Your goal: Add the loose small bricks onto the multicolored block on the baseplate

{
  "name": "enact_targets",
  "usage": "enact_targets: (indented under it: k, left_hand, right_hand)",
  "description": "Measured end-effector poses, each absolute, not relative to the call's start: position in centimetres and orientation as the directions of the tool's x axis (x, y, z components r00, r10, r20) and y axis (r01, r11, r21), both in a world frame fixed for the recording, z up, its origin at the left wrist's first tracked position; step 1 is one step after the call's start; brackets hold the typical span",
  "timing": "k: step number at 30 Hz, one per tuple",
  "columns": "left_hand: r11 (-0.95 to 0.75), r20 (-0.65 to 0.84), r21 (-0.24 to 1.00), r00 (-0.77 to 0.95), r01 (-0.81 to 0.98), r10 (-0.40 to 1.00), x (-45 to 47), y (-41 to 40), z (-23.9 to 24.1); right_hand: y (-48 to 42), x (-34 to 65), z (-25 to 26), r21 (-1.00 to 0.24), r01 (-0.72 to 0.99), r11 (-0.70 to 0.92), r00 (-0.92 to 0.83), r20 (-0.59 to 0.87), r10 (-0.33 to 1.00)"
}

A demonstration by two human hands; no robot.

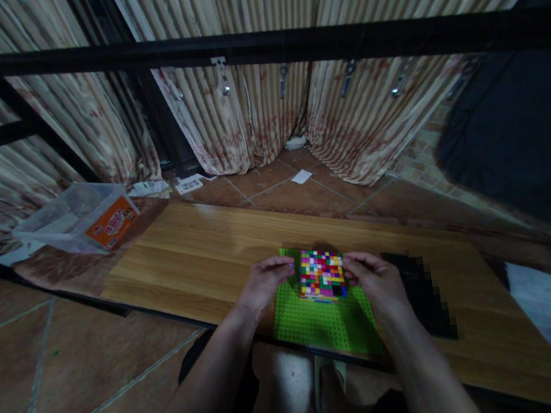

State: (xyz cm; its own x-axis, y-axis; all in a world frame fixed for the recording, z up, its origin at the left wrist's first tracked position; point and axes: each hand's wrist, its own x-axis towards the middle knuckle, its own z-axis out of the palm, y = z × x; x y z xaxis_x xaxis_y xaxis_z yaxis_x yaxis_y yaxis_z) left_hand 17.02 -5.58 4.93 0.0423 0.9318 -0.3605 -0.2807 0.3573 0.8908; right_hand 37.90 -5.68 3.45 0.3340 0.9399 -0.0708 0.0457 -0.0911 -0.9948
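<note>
A block of small many-coloured bricks (321, 273) sits on a bright green studded baseplate (320, 325), which lies on a low wooden table (201, 256). My left hand (265, 283) rests at the block's left side with its fingers curled against it. My right hand (379, 281) is at the block's right side, fingers bent onto its edge. Both hands grip the block between them.
A flat black object (419, 292), partly blurred, lies on the table right of my right hand. A clear plastic box with an orange label (81, 220) stands on the floor at the left. Striped curtains hang behind a black metal frame (256, 45). A dark bulky shape (523, 136) fills the right.
</note>
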Motion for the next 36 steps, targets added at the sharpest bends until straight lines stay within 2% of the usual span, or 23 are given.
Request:
enact_targets:
  k: [11, 22, 36]
  left_hand:
    - [0.371, -0.371, 0.860, 0.069, -0.350, 0.926, 16.9, -5.8, 4.9]
    - [0.364, -0.362, 0.863, 0.076, -0.349, 0.929, 17.0, -5.7, 4.4]
    - [0.357, -0.359, 0.860, 0.063, -0.364, 0.931, 16.9, -5.6, 4.7]
  right_hand:
    - [-5.6, 37.8, 3.4, -0.991, 0.053, -0.124, 0.331, -0.100, 0.938]
    - [-5.6, 37.2, 3.8, -0.991, -0.039, -0.129, 0.357, -0.134, 0.924]
    - [-5.6, 36.5, 4.0, -0.995, -0.058, -0.087, 0.343, -0.102, 0.934]
